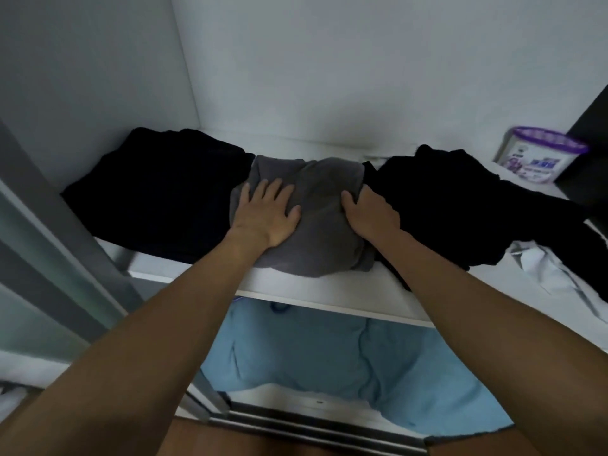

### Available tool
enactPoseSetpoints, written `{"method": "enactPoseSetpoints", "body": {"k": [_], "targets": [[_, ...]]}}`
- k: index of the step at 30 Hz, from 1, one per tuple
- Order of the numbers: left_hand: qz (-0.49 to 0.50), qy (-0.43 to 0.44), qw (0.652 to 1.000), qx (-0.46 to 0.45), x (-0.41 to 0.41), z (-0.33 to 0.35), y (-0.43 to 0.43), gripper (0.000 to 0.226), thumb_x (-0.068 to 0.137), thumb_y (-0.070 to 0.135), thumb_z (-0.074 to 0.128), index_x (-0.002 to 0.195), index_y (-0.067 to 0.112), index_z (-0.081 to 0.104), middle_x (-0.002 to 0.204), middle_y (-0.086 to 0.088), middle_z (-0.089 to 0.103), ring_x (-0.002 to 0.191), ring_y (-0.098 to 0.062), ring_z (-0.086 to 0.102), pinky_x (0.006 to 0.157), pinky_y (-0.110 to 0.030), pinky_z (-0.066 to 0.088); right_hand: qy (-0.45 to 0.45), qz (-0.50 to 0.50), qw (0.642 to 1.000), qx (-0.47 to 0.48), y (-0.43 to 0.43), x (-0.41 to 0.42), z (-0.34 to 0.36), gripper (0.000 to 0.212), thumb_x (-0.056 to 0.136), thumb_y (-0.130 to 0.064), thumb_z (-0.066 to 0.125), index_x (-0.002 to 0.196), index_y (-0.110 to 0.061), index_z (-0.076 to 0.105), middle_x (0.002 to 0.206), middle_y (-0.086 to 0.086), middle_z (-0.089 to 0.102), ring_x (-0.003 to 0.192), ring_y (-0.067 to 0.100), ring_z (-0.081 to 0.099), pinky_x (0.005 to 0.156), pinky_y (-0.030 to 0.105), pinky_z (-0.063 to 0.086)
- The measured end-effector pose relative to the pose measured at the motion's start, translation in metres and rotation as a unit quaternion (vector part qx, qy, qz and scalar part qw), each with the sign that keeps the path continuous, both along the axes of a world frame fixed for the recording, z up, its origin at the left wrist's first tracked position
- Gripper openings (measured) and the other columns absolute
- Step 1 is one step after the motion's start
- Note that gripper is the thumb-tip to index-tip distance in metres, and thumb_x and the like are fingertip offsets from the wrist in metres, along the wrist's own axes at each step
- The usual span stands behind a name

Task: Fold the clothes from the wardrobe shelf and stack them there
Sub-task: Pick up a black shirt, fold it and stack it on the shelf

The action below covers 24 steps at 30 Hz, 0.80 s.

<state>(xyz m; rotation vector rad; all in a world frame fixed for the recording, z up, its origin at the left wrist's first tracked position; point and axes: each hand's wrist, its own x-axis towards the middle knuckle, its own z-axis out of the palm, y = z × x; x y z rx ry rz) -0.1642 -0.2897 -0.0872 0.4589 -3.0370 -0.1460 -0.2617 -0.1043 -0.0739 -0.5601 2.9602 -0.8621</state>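
A folded grey garment (320, 205) lies in the middle of the white wardrobe shelf (316, 296). My left hand (266, 213) presses flat on its left part with fingers spread. On the garment's right edge rests my right hand (370, 213), its fingertips tucked down out of sight beside the cloth. A neat black stack (158, 192) sits to the left, touching the grey piece. A rumpled black garment (470, 205) sprawls to the right.
A white crumpled cloth (552, 271) hangs at the shelf's right front edge. A purple-lidded tub (539, 154) stands at the back right. Light blue fabric (345, 366) fills the compartment below. The wardrobe's sliding door frame (65, 245) runs along the left.
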Motion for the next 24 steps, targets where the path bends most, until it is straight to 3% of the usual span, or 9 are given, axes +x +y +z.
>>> {"method": "enactPoseSetpoints", "body": {"k": [3,5,7,9,11,13,16,20,24], "targets": [[0.024,-0.042,0.998,0.026,-0.011,0.023,0.006,0.061,0.097,0.053,0.031,0.152,0.027,0.031,0.161,-0.007,0.029,0.147,-0.032,0.027,0.121,-0.054,0.011,-0.058,0.093,0.992,-0.055,0.017,-0.005,0.011,0.048,0.098,-0.047,0.047,0.126,-0.009,0.058,0.123,0.010,0.064,0.115,0.030,0.059,0.093,0.034,0.047],[0.049,-0.072,0.995,0.039,-0.018,0.040,0.017,0.058,0.093,0.047,0.041,0.146,0.023,0.040,0.151,-0.011,0.042,0.136,-0.037,0.041,0.116,-0.055,0.023,-0.050,0.122,0.988,-0.083,0.042,-0.009,0.019,0.027,0.094,-0.045,0.055,0.095,-0.020,0.065,0.097,-0.002,0.068,0.097,0.022,0.064,0.073,0.027,0.046],[0.053,-0.033,0.996,0.056,-0.025,0.051,0.035,0.052,0.091,0.037,0.048,0.139,0.015,0.048,0.142,-0.014,0.048,0.128,-0.037,0.048,0.110,-0.054,0.034,0.006,0.105,0.991,-0.078,0.078,-0.018,0.024,0.019,0.090,-0.045,0.059,0.086,-0.027,0.064,0.089,-0.008,0.067,0.089,0.016,0.065,0.075,0.029,0.049],[0.011,0.070,0.996,0.061,-0.039,0.055,0.061,0.046,0.091,0.028,0.053,0.132,0.008,0.051,0.140,-0.015,0.048,0.125,-0.036,0.049,0.105,-0.047,0.040,0.042,0.068,0.996,-0.040,0.120,-0.036,0.026,0.023,0.088,-0.045,0.062,0.102,-0.028,0.067,0.105,-0.006,0.068,0.102,0.017,0.064,0.090,0.037,0.051],[-0.069,0.139,0.984,0.090,-0.055,0.058,0.093,0.040,0.091,0.022,0.056,0.128,0.007,0.055,0.138,-0.015,0.052,0.125,-0.034,0.050,0.105,-0.041,0.040,0.031,0.017,0.998,0.044,0.161,-0.054,0.026,0.044,0.087,-0.049,0.065,0.124,-0.024,0.062,0.127,0.002,0.060,0.121,0.026,0.055,0.102,0.046,0.046],[-0.145,0.116,0.977,0.109,-0.070,0.053,0.125,0.041,0.092,0.024,0.057,0.132,0.013,0.057,0.136,-0.011,0.057,0.128,-0.029,0.050,0.111,-0.041,0.035,0.011,-0.012,0.992,0.122,0.191,-0.064,0.021,0.059,0.087,-0.049,0.066,0.138,-0.022,0.052,0.141,0.007,0.049,0.131,0.030,0.045,0.106,0.048,0.040],[-0.165,-0.009,0.986,0.021,-0.089,0.037,0.152,0.049,0.093,0.042,0.054,0.138,0.023,0.053,0.130,-0.004,0.061,0.126,-0.025,0.051,0.114,-0.041,0.026,0.069,-0.010,0.987,0.148,0.211,-0.071,0.010,0.042,0.092,-0.036,0.063,0.132,-0.024,0.056,0.137,0.006,0.050,0.126,0.028,0.046,0.097,0.044,0.039],[-0.121,-0.064,0.989,-0.063,-0.101,0.025,0.156,0.047,0.090,0.046,0.055,0.132,0.023,0.054,0.122,-0.003,0.058,0.115,-0.025,0.056,0.110,-0.040,0.030,0.083,-0.013,0.995,0.054,0.227,-0.085,0.008,0.022,0.095,-0.023,0.059,0.116,-0.019,0.066,0.121,0.005,0.061,0.112,0.027,0.059,0.088,0.038,0.049],[-0.066,-0.074,0.993,-0.069,-0.105,0.023,0.159,0.050,0.088,0.046,0.059,0.127,0.017,0.049,0.128,-0.007,0.055,0.120,-0.028,0.054,0.107,-0.041,0.032,-0.010,-0.073,0.975,-0.209,0.236,-0.097,0.021,0.017,0.097,-0.015,0.056,0.112,-0.015,0.062,0.110,0.004,0.064,0.103,0.020,0.060,0.084,0.027,0.042]]}}
